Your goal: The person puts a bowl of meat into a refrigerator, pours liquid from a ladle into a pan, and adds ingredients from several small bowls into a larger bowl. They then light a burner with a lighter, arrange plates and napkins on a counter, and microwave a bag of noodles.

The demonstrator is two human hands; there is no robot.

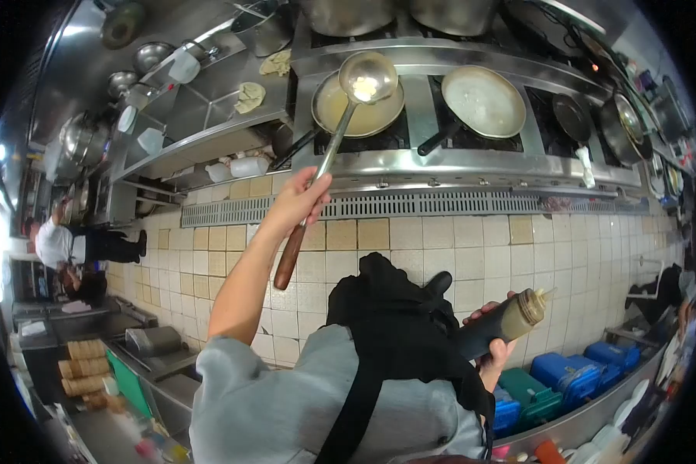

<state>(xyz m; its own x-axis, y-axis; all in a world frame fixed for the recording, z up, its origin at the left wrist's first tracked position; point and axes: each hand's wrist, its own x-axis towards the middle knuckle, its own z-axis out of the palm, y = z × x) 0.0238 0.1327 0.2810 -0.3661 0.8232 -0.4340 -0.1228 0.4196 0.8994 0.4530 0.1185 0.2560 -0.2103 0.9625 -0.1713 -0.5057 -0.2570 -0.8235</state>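
Note:
My left hand (298,203) is closed around the metal shaft of a long ladle (340,135), whose wooden grip sticks out below my fist. The ladle's round bowl overlaps a frying pan (318,106) on the stove, and pale yellowish liquid shows in that pan. On my right, low by my side, my right hand (496,344) is wrapped round a squeeze bottle (510,321). The bottle has a dark wrap, a clear upper part with pale yellowish contents and a pointed nozzle. A second frying pan (483,102) with a pale, shiny inside sits to the right on the stove.
Large pots (348,17) stand along the back of the stove (421,116). A steel sink counter (209,104) with cloths is at left. Another person (66,243) stands far left. Blue and green bins (530,394) are behind me at right, above a tiled floor (417,232).

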